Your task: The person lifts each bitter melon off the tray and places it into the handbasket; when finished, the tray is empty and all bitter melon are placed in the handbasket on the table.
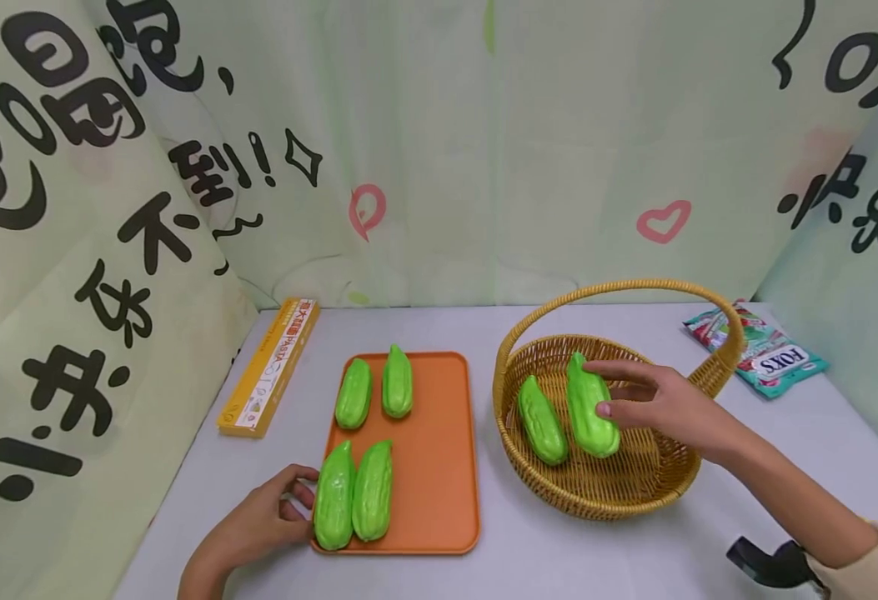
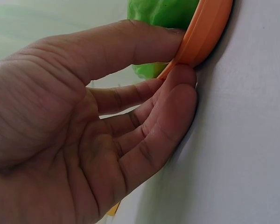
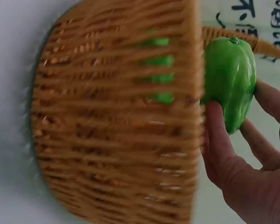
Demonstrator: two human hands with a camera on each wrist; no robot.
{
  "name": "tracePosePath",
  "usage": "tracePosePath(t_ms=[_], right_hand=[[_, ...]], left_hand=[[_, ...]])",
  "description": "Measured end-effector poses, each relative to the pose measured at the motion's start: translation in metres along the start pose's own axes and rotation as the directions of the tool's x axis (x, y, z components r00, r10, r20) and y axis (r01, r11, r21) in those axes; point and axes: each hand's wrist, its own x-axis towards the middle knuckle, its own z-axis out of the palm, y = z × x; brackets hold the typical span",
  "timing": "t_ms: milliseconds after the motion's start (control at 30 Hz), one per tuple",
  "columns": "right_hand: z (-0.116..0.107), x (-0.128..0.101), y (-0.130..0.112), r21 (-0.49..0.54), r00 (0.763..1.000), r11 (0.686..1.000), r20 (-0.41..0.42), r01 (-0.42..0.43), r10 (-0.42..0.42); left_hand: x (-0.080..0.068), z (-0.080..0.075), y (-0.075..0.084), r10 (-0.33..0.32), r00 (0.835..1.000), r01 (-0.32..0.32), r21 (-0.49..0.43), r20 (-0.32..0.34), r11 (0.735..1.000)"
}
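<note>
Grey table (image 1: 559,558), yellow box (image 1: 269,367) left of tray (image 1: 439,467), candy bag (image 1: 772,354) behind basket (image 1: 604,492).

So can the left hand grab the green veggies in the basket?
Probably not from there. The left hand pinches the orange tray edge, and the basket sits across the tray, where the right hand already holds one gourd.

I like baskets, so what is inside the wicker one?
Two green toy gourds: one lies on the wicker basket floor, the other is held by the right hand. That hand hides part of the floor.
</note>
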Motion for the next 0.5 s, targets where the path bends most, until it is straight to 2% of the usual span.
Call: tracePosePath(t_ms=[233,500], right_hand=[[0.004,0.024,0.035,0.087,0.997,0.996,0.075,-0.036,0.029],[0.014,0.037,0.044,0.112,0.992,0.991,0.113,-0.067,0.055]], left_hand=[[0.002,0.001,-0.006,-0.010,1.000,0.010,-0.036,0.008,0.999],[0.002,-0.001,-0.002,-0.020,1.000,0.020,-0.015,-0.002,1.000]])
